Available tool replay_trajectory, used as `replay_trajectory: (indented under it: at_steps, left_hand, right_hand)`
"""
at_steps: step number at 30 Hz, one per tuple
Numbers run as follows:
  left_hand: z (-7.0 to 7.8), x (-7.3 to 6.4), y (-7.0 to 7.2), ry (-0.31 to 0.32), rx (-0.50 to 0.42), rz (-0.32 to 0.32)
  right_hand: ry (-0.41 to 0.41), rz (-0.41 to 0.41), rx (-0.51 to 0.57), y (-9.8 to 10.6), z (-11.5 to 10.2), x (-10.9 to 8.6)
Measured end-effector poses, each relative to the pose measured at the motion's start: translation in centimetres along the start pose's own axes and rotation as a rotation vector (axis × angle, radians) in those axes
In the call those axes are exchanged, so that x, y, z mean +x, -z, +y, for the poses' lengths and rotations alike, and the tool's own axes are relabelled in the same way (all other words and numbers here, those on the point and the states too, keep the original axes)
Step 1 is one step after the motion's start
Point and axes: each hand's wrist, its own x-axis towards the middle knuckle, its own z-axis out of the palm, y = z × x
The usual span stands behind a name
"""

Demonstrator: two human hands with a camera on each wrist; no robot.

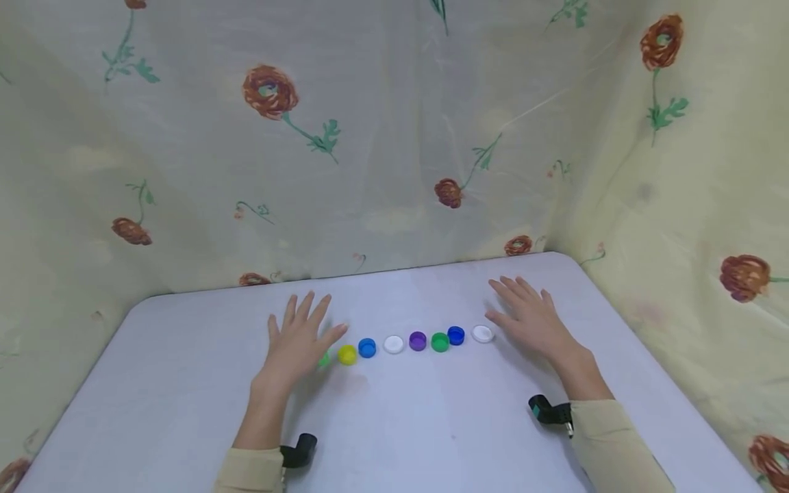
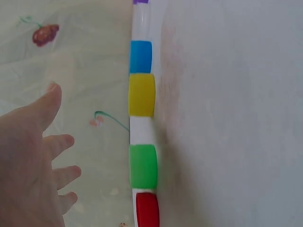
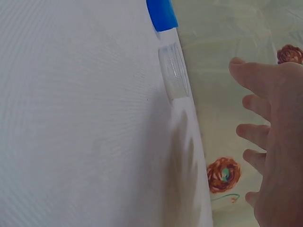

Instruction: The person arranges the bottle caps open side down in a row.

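A row of small round plastic caps lies across a white table. My left hand (image 1: 297,348) hovers with spread fingers at the row's left end, hiding the red cap (image 2: 148,209) and part of the light green cap (image 2: 143,166) from the head view. Rightward follow a yellow cap (image 1: 347,355), a light blue cap (image 1: 367,348), a whitish clear cap (image 1: 393,344), a purple cap (image 1: 418,341), a green cap (image 1: 440,342), a dark blue cap (image 1: 456,335) and another clear cap (image 1: 483,334). Beside that last one, my right hand (image 1: 535,323) is raised, fingers extended, holding nothing.
The white table (image 1: 431,424) has rounded far corners. Behind it and at both sides hangs a flower-patterned curtain (image 1: 382,137). Each wrist carries a small black camera, the left one (image 1: 300,452) and the right one (image 1: 548,411).
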Motion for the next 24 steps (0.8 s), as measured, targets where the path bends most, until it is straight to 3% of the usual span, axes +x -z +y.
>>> replay_trajectory:
  at_steps: [13, 24]
  left_hand:
    - [3.0, 0.0, -0.9, -0.036, 0.006, -0.032]
    - [4.4, 0.1, -1.6, -0.088, 0.024, -0.036]
  right_hand:
    - [0.041, 0.001, 0.005, -0.1, 0.0, -0.2]
    - [0.05, -0.019, 0.007, -0.4, -0.3, -0.4]
